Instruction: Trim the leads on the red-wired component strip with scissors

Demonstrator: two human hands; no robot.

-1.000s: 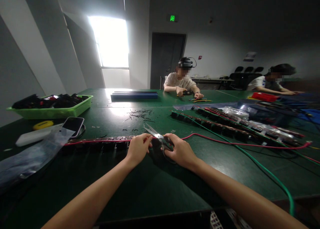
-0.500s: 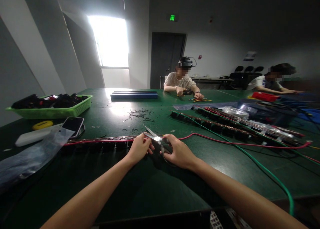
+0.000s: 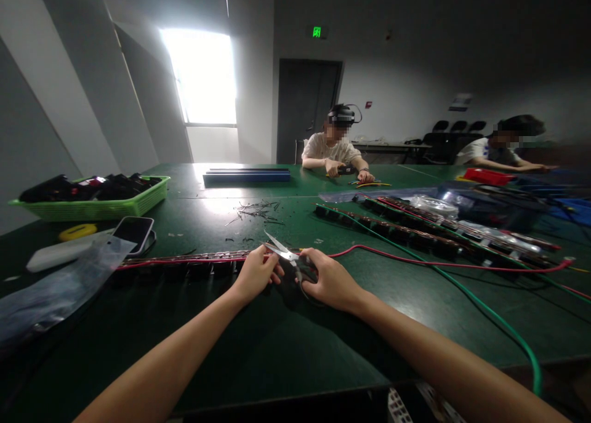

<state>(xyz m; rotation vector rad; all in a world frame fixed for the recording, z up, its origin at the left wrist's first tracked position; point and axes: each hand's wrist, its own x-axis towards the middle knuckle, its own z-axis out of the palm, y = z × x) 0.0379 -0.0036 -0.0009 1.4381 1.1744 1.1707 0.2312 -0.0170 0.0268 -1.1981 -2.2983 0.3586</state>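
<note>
My right hand (image 3: 332, 281) is closed around the handles of a pair of scissors (image 3: 290, 256). Their silver blades are parted and point up and left, close to my left thumb. My left hand (image 3: 255, 274) is closed over the right part of a long black strip (image 3: 184, 263) with copper-coloured and red wires along its top. My fingers hide that part of the strip. From between my hands a red wire (image 3: 392, 253) runs off to the right across the green table (image 3: 221, 349).
Dark clippings (image 3: 256, 212) lie beyond my hands. At left are a green basket (image 3: 99, 209) of black parts, a phone (image 3: 133, 235) and a plastic bag (image 3: 69, 287). More wired strips (image 3: 397, 232) and a green wire (image 3: 480, 303) lie right. Another person (image 3: 337, 143) works across the table.
Both hands and the scissors stay almost in place. The whole view has shifted very slightly; nothing has been taken up or let go.
</note>
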